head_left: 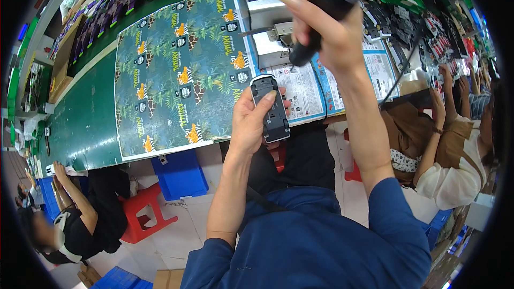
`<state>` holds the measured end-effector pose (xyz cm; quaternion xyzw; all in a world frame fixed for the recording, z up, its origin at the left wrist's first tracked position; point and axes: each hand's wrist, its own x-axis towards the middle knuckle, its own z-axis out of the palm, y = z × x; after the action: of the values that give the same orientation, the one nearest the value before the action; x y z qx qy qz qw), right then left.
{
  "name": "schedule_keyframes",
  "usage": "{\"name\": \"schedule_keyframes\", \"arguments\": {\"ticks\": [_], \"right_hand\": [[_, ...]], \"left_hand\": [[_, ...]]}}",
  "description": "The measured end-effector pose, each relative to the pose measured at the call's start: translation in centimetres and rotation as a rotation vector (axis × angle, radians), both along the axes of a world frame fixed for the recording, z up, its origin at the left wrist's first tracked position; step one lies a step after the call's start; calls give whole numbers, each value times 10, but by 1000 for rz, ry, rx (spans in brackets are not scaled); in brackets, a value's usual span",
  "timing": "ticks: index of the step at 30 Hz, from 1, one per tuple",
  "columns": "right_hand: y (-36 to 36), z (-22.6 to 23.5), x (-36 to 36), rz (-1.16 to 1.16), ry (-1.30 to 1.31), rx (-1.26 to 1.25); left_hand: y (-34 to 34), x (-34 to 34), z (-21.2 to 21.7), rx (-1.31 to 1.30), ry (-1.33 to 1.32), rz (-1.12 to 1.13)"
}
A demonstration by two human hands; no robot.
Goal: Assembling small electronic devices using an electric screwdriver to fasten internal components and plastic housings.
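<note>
Holding a tilted black tool [336,1], the right hand [342,37] is raised.

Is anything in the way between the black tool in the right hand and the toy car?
Nothing visible stands between the black tool in the right hand and the toy car. But the left hand has its thumb over part of the car's underside.

room opens leftward over the patterned sheet [174,83]; the metal machine [263,15] and black tool [333,4] obstruct ahead.
</note>
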<state>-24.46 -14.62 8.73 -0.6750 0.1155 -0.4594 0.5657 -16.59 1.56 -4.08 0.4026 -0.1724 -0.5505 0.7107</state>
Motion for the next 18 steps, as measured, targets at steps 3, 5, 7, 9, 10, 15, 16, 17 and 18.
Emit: {"name": "schedule_keyframes", "arguments": {"ticks": [3,5,7,9,10,15,16,17,18], "right_hand": [[27,3,-14,49,-285,157],[39,0,-12,125,-397,145],[43,-3,-11,122,-345,80],[45,-8,-9,92,-332,95],[45,-12,-8,94,-333,100],[49,-18,-5,63,-301,101],[49,-16,-7,63,-300,104],[49,-14,-10,85,-202,32],[48,-13,-12,107,-104,-39]], "left_hand": [[-2,-4,6,4,-46,-9],[2,-6,5,13,-63,-11],[2,-6,3,30,-66,16],[1,-7,4,22,-61,17],[1,-8,5,14,-52,20],[0,-10,8,24,-51,21],[0,-9,8,22,-55,23],[0,-10,10,24,-54,23],[1,-10,12,21,-69,29]]}}
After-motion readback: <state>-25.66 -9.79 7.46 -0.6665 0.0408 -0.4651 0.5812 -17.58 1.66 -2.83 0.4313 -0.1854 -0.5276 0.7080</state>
